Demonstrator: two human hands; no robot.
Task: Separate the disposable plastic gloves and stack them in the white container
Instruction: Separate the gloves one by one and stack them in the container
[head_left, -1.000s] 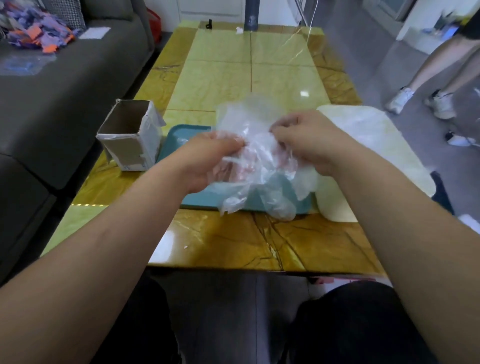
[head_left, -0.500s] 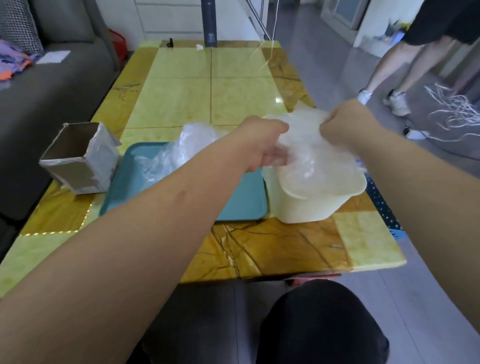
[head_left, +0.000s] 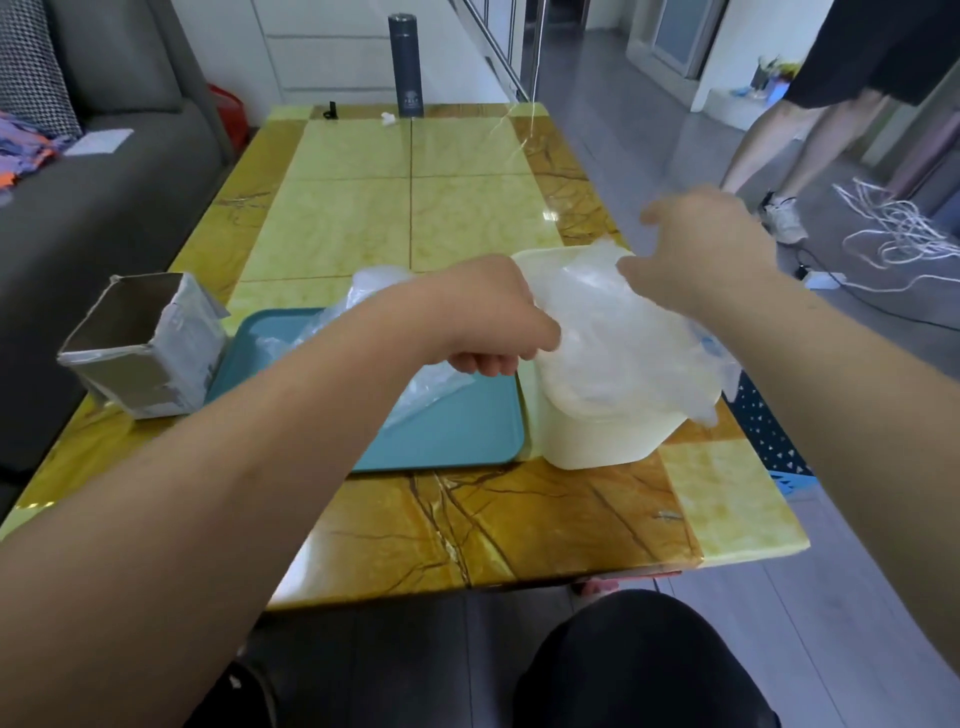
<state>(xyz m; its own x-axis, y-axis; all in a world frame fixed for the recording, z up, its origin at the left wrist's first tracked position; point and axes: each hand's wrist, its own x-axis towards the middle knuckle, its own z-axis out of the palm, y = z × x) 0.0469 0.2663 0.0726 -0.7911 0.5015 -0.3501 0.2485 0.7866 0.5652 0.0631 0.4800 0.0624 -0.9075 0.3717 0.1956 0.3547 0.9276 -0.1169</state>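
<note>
A white container (head_left: 597, 441) stands on the table to the right of a teal tray (head_left: 457, 436). A clear plastic glove (head_left: 623, 343) lies spread over the container's top, and part of it hangs over the right rim. My left hand (head_left: 488, 322) is curled at the container's left rim and pinches the glove's edge. Over the far side of the container, my right hand (head_left: 696, 249) has relaxed fingers, its thumb at the plastic. A crumpled pile of clear gloves (head_left: 374, 286) rests on the tray, partly hidden by my left forearm.
An open cardboard box (head_left: 145, 343) sits left of the tray. A dark bottle (head_left: 408, 67) stands at the table's far edge. A grey sofa (head_left: 104, 208) runs along the left. On the right, a person's legs (head_left: 779, 156) and white cords (head_left: 893, 228) occupy the floor.
Both hands carried one glove from the pile over the tray to the right and laid it over the white container. My right hand's grip has loosened.
</note>
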